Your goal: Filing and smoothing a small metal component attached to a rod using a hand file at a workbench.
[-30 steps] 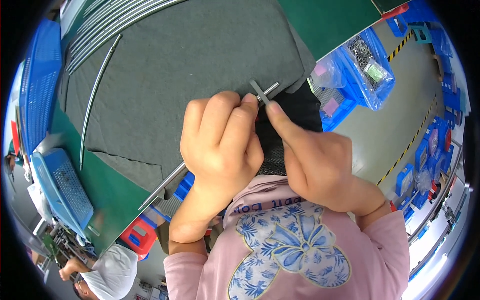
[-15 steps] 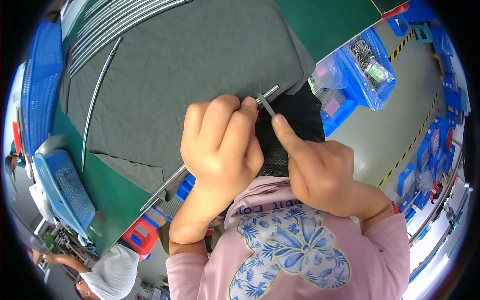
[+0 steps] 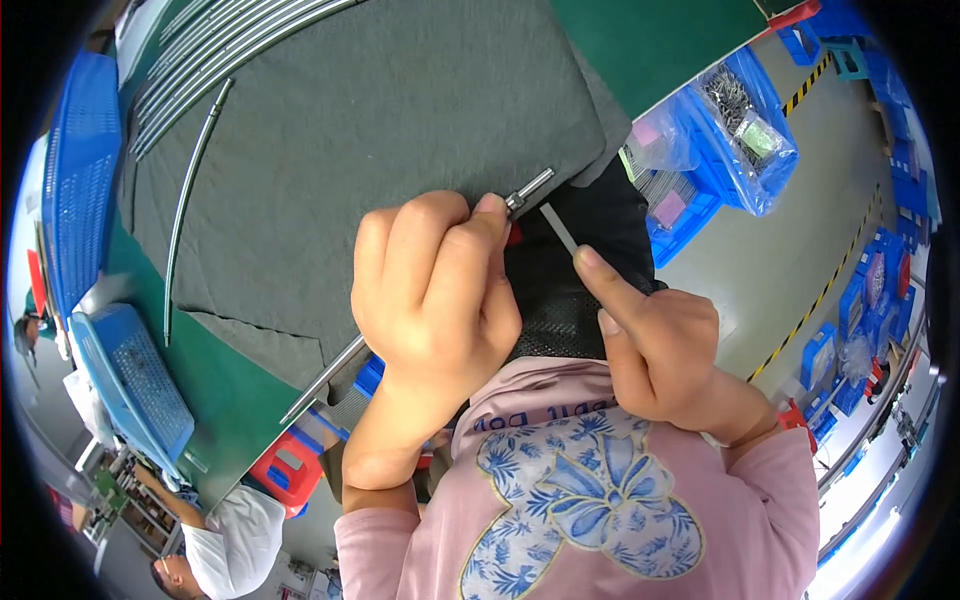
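My left hand (image 3: 435, 285) is closed round a long, thin metal rod (image 3: 325, 380), near the front edge of the cloth-covered table. One end of the rod, with a collar and a narrower tip, sticks out past the thumb to the upper right. The other end runs to the lower left beyond my wrist. In my right hand (image 3: 660, 345) is a thin flat grey strip (image 3: 560, 228), shaped like a small file, with the index finger stretched along it. Its free end is just apart from the rod's collar. The strip's other end is hidden in the hand.
Several metal rods (image 3: 235, 55) lie at the far left of the grey cloth (image 3: 400, 110), with a single rod (image 3: 190, 215) apart from them. Blue baskets (image 3: 130, 385) stand left. At right are blue bins (image 3: 690, 225) with small metal parts. Another person (image 3: 230, 540) sits lower left.
The grey strip has come off the rod's collar, as my right hand moved slightly right and down. My left hand still grips the rod, shifted a little left.
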Demonstrator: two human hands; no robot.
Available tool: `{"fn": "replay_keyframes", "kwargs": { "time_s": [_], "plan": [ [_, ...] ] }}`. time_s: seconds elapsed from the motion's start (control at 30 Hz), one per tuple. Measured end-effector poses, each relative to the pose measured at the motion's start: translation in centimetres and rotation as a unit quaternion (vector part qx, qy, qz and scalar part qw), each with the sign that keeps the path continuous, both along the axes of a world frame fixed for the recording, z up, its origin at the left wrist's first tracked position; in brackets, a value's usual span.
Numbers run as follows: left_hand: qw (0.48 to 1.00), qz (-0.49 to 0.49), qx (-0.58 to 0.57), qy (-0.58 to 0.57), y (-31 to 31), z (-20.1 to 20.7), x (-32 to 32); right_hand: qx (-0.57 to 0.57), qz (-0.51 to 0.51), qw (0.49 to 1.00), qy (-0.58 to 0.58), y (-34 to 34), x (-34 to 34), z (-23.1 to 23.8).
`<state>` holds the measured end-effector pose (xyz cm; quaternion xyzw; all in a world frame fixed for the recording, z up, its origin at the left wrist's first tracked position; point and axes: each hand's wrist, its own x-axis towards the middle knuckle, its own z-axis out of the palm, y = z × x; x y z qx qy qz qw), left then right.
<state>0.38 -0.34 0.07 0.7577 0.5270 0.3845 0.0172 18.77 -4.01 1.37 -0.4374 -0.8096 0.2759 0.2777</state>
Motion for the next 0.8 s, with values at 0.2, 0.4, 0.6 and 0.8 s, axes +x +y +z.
{"fn": "replay_keyframes", "kwargs": {
  "time_s": [0.2, 0.4, 0.6, 0.8],
  "plan": [
    [0.999, -0.018, -0.03, -0.009, 0.3, 0.1, -0.3, -0.001, -0.008, 0.999, 0.034, 0.7, -0.3, -0.4],
    [0.999, -0.017, -0.036, -0.006, 0.1, 0.4, -0.4, 0.006, -0.029, 0.998, 0.047, 0.8, -0.2, -0.9],
    [1.0, -0.007, -0.019, 0.01, -0.1, 0.2, -0.3, 0.022, -0.047, 0.997, 0.058, 1.2, -0.4, -1.3],
    [1.0, -0.016, -0.019, 0.007, 0.0, 0.2, -0.5, 0.001, 0.0, 0.999, 0.042, 0.9, -0.6, -1.3]
  ]
}}
